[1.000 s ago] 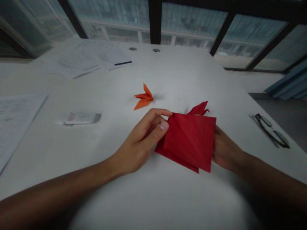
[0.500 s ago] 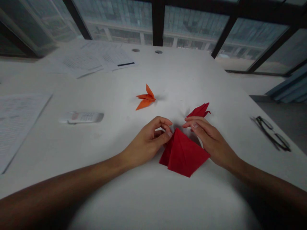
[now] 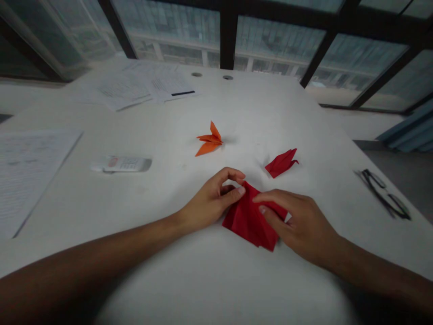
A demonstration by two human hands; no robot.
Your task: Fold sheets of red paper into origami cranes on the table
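A folded sheet of red paper lies on the table in front of me, with creases across it. My left hand pinches its upper left corner between thumb and fingers. Across the paper's right side reaches my right hand, thumb and index finger close together on a flap near the middle; part of the paper is hidden beneath it. Just beyond my hands sits a red origami crane. Further back on the left stands an orange origami crane with spread points.
A white tube-like packet lies left of my hands. Printed sheets cover the back left of the white table, and another printed sheet is at the far left. Black-framed glasses rest near the right edge.
My right hand has moved left onto the paper and gripped its flap; the paper's right side is now drawn inward. The left hand keeps its corner. The view has shifted slightly.
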